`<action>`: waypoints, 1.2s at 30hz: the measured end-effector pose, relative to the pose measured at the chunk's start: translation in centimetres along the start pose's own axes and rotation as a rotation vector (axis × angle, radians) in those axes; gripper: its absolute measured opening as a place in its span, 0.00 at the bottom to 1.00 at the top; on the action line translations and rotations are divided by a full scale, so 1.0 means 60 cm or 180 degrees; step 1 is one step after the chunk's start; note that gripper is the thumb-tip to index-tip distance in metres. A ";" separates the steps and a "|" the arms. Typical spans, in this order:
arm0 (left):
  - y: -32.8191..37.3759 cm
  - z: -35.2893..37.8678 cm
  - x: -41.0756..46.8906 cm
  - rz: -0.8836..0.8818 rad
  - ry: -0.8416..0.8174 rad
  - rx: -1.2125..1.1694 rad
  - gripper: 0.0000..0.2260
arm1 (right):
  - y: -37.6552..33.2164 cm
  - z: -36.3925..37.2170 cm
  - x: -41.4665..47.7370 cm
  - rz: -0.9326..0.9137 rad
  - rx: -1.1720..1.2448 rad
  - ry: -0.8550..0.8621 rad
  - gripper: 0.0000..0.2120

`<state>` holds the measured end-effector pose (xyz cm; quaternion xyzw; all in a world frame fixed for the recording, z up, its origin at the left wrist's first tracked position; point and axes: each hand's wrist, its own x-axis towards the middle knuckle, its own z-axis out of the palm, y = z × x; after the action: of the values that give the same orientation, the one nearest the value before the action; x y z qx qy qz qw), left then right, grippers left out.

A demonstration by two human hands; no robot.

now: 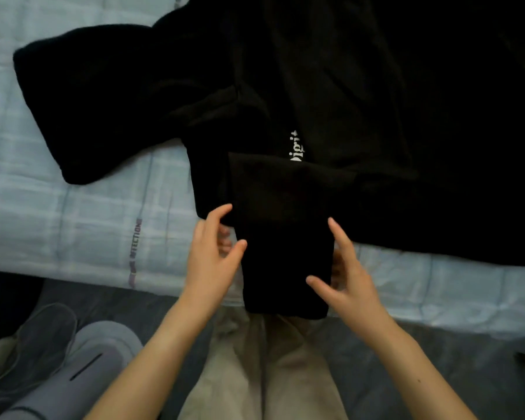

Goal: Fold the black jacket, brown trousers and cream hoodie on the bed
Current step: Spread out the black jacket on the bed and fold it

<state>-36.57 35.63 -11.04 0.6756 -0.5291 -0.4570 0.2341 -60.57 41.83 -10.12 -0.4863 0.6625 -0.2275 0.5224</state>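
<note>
Beige trousers, worn: the person's legs [264, 368] fill the nearest strip of the view, standing at the bed's near edge.
Grey slippers: a pair [73, 353] sits on the dark floor at lower left, well apart from the work.
Left hand: the left hand [215, 253] is at the sleeve's left edge, thumb on top and fingers tucked under the cloth, so it looks to be pinching that edge.
Right hand: the right hand [346, 277] mirrors it on the sleeve's right edge, thumb across the top, fingers curled behind the fabric, apparently gripping it.
Sleeve: the black sleeve [285, 247] hangs between both hands and over the bed's edge, its long axis running straight away from the person towards the jacket's body.
Key relation: both hands are equally near, one on each side of the cuff end; the rest of the garment lies beyond the fingertips, so I judge the coming fold goes forward, away from the body.
Black jacket: the jacket [361, 86] is spread across the bed, white lettering [296, 147] just beyond the sleeve, the other sleeve [97, 101] flung out to the left.
Bed: the pale blue quilt [58, 207] lies under it all.
Other clothes: brown trousers and cream hoodie are not in view.
</note>
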 end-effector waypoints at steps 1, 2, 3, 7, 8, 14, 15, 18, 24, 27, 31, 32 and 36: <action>-0.003 0.001 -0.008 -0.0068 -0.0057 0.0012 0.33 | 0.002 0.006 -0.004 -0.0026 -0.0016 -0.0064 0.48; -0.003 0.003 -0.015 -0.0088 -0.0201 0.0018 0.36 | 0.004 0.010 -0.006 -0.0061 0.0007 -0.0075 0.48; -0.001 0.005 -0.022 -0.0032 -0.0378 0.0018 0.38 | 0.002 0.013 -0.006 -0.0071 0.0085 -0.0055 0.47; 0.032 -0.011 -0.030 0.0198 -0.0760 -0.0782 0.33 | -0.040 0.003 -0.013 -0.0093 0.0577 0.0002 0.45; 0.046 -0.021 -0.020 0.0277 -0.0713 -0.0952 0.31 | -0.058 -0.009 -0.010 -0.0131 0.0754 0.0084 0.45; 0.150 -0.038 0.144 0.0681 -0.0189 -0.1590 0.21 | -0.162 -0.106 0.108 -0.0545 0.1124 0.1166 0.38; 0.163 -0.028 0.180 0.0688 -0.0108 -0.1549 0.19 | -0.169 -0.116 0.142 -0.0575 0.1071 0.1309 0.37; 0.184 0.007 0.273 0.0432 -0.0060 -0.1361 0.19 | -0.163 -0.123 0.246 -0.0448 0.0848 0.1566 0.36; 0.172 0.007 0.300 0.0272 -0.0441 -0.0814 0.25 | -0.114 -0.121 0.284 0.0098 0.0598 0.1478 0.31; 0.154 0.000 0.231 0.0252 -0.0474 -0.0668 0.26 | -0.093 -0.110 0.195 -0.0077 0.0007 0.1467 0.28; 0.119 0.027 0.125 0.0021 -0.0948 -0.0279 0.29 | -0.063 -0.069 0.085 -0.0019 -0.0796 0.0789 0.35; 0.112 0.031 0.111 -0.0015 -0.0949 -0.0238 0.31 | -0.060 -0.063 0.072 -0.0030 -0.0939 0.0742 0.37; 0.113 0.035 0.098 0.0489 -0.1093 -0.0146 0.31 | -0.068 -0.058 0.063 -0.0054 -0.1015 0.0456 0.41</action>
<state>-41.66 28.29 -8.80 0.5398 -0.6007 -0.5583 0.1900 -62.01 36.05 -7.35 -0.5511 0.7215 -0.1580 0.3882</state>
